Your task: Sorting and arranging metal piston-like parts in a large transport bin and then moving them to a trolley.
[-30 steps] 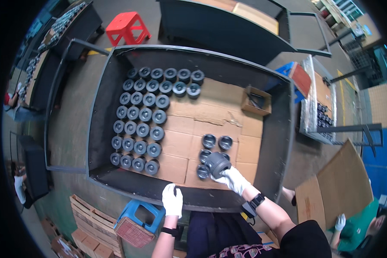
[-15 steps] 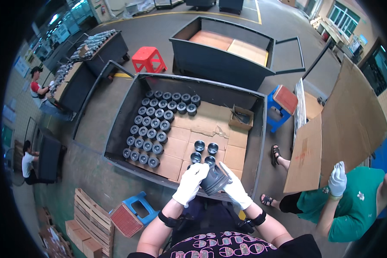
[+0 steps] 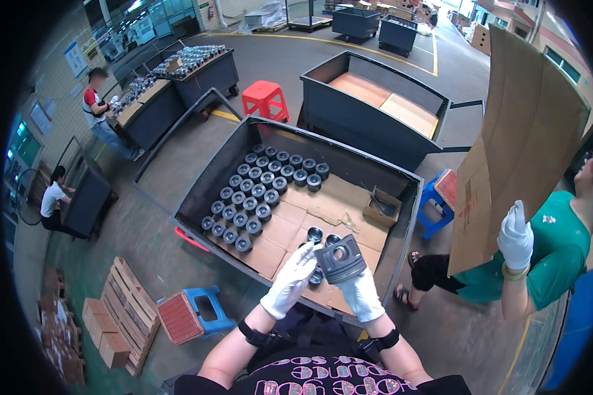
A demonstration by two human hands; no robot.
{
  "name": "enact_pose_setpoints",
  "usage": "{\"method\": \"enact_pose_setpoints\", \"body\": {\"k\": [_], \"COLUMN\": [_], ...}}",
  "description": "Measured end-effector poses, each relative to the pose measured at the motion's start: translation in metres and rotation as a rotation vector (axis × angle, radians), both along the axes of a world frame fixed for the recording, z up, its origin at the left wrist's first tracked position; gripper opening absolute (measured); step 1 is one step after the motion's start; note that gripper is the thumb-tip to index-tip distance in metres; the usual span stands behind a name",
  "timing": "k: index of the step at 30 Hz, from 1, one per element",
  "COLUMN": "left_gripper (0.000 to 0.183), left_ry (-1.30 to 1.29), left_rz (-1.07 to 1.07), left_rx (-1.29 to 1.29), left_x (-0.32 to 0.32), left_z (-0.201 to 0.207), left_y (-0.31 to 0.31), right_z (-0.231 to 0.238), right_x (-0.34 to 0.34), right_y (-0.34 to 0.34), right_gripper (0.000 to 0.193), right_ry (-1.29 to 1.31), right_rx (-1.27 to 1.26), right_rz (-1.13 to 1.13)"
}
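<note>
A dark grey engine piston [image 3: 342,261], its side hole showing, is held up over the near side of a cart. My right hand [image 3: 364,297], in a white glove, grips it from below; some of its fingers are hidden behind the piston. To the left, my gloved left hand [image 3: 288,282] has its fingers stretched out close beside the piston, apparently without gripping it. Just beyond the hands stand a few pistons with open ends up, one of them an upturned piston [image 3: 315,234], partly covered by the hands. Several rows of dark pistons [image 3: 257,191] fill the cart's left side.
The cart's dark metal rim [image 3: 415,217] surrounds a cardboard-lined floor with a small cardboard box [image 3: 383,207] at right. A co-worker in green [image 3: 557,230] holds a large cardboard sheet [image 3: 524,131] on the right. Blue stools [image 3: 207,313] and another cart [image 3: 369,125] stand around.
The piston has turned and risen in my right hand, and my left hand has come away from it. My view has shifted; the co-worker's cardboard stands more upright.
</note>
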State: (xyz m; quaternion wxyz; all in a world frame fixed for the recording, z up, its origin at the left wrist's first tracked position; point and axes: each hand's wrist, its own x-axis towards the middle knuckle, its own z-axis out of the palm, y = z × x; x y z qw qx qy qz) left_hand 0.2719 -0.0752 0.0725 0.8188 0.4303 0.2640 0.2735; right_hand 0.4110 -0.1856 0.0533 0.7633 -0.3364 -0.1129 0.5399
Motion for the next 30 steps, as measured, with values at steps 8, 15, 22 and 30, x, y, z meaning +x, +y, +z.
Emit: {"method": "enact_pose_setpoints", "body": {"k": [8,15,22,30], "left_gripper": [0.05,0.052,0.091,0.088], "left_ry": [-0.626,-0.619,0.382,0.364], "left_rz": [-0.303,-0.187,0.036,0.16], "left_rx": [-0.42,-0.616,1.291,1.32], "left_x": [0.001,-0.008,-0.006,-0.009], "left_z": [-0.033,-0.04,0.037,0.015], "left_y": [0.001,0.008,-0.005,0.025], "right_z": [0.036,0.033,0.018,-0.01], "right_x": [-0.024,-0.038,-0.032,-0.008], "right_y": [0.001,0.007,0.028,0.044], "right_gripper": [0.062,0.082,0.06,0.05], "right_ry": [-1.062,-1.017,0.065,0.006], "right_rx": [-0.159,-0.085,-0.017,-0.366], "right_rz": [-0.189,-0.132,0.127,0.222]}}
